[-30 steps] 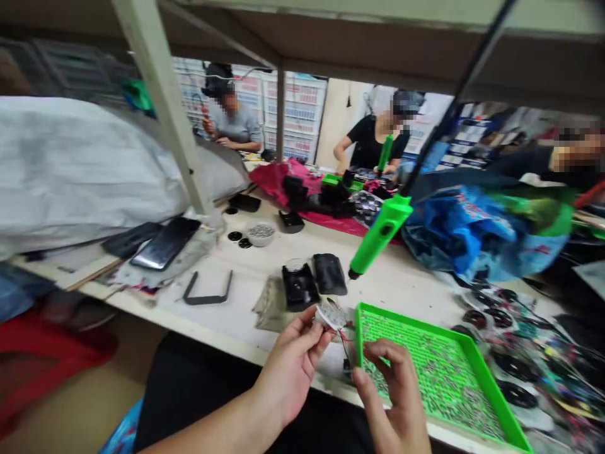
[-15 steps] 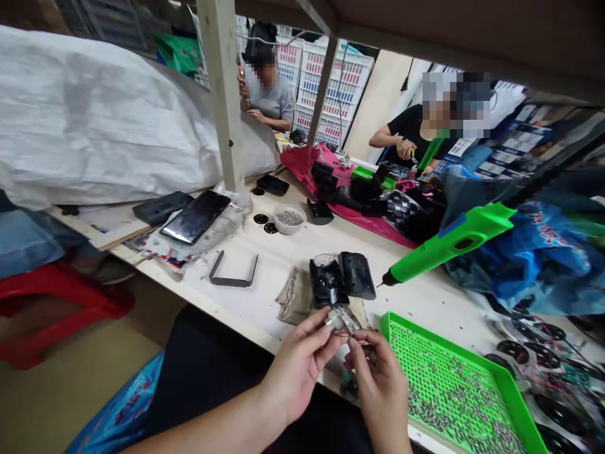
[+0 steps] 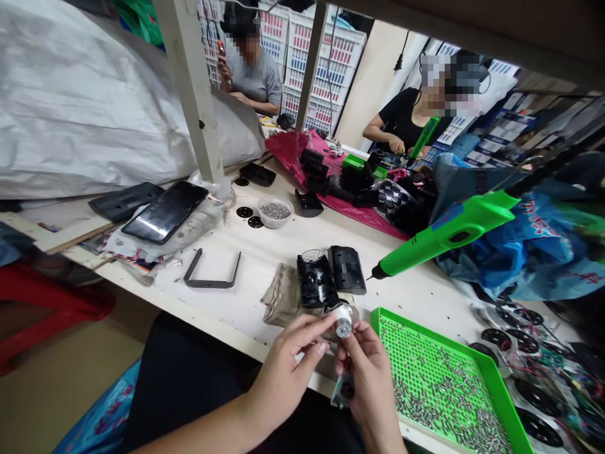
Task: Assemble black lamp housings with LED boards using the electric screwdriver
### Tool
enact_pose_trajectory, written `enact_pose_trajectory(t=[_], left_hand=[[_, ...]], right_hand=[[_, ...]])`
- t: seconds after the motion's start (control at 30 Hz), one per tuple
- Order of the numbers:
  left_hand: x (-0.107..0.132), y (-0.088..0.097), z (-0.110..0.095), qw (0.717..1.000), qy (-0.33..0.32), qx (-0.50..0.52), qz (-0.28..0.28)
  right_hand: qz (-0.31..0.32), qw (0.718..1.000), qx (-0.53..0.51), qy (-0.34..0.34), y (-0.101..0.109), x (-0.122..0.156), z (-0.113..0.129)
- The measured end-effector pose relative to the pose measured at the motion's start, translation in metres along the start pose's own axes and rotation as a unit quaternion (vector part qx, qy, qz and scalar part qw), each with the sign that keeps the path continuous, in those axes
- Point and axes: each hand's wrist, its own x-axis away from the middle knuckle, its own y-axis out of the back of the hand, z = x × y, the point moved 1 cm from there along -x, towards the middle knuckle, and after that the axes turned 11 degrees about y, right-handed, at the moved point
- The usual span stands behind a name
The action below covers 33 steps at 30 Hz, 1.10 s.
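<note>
Turned end-on since the earlier frame, a small silver cylindrical part point(image 3: 343, 326) is pinched between the fingertips of the left hand point(image 3: 286, 372) and right hand point(image 3: 371, 378), held together beside a bright green perforated plastic tray point(image 3: 437, 384).

White workbench point(image 3: 236, 315): green perforated tray point(image 3: 432, 333), green pen-shaped tool point(image 3: 444, 234), bowl of steel balls point(image 3: 275, 211), black plastic housings point(image 3: 316, 279), smartphone point(image 3: 165, 212), dark U-shaped bracket point(image 3: 210, 277).

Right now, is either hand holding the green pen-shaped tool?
No, the green pen-shaped tool hangs on its cord, clear of the left hand and right hand.
</note>
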Motion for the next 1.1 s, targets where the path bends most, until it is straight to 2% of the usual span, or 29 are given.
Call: enact_pose_trajectory(t=[0.13,0.27,0.33,0.43,0.57,0.77,0.83,0.9,1.0,1.1], left_hand=[[0.004,-0.002,0.0,0.996,-0.07,-0.054,0.013],[0.007,-0.001,0.005,0.991,-0.129,-0.022,-0.002],[0.007,0.002,0.008,0.991,-0.131,0.005,-0.032],[0.005,0.006,0.012,0.993,-0.103,0.021,-0.059],[0.004,0.009,0.016,0.994,-0.084,0.013,-0.069],[0.002,0.01,0.017,0.992,-0.093,-0.02,-0.082],[-0.002,0.013,0.015,0.987,-0.103,-0.069,-0.104],[-0.011,0.015,0.011,0.973,-0.114,-0.166,-0.117],[-0.029,0.019,0.006,0.93,-0.113,-0.333,-0.104],[-0.042,0.025,0.002,0.899,-0.096,-0.42,-0.081]], right_hand=[[0.005,0.998,-0.045,-0.035,0.001,-0.001,-0.006],[0.018,0.992,-0.094,-0.084,0.0,0.0,-0.011],[0.022,0.987,-0.119,-0.102,0.0,0.0,-0.013],[0.017,0.982,-0.152,-0.111,-0.003,-0.002,-0.013],[-0.004,0.976,-0.181,-0.118,-0.005,-0.005,-0.012],[-0.01,0.973,-0.186,-0.136,-0.007,-0.004,-0.008],[-0.013,0.975,-0.18,-0.132,-0.009,-0.002,-0.007],[-0.02,0.977,-0.173,-0.122,-0.011,0.0,-0.005],[-0.035,0.987,-0.132,-0.09,-0.013,0.006,0.002],[-0.033,0.998,-0.027,-0.038,-0.007,0.013,0.019]])
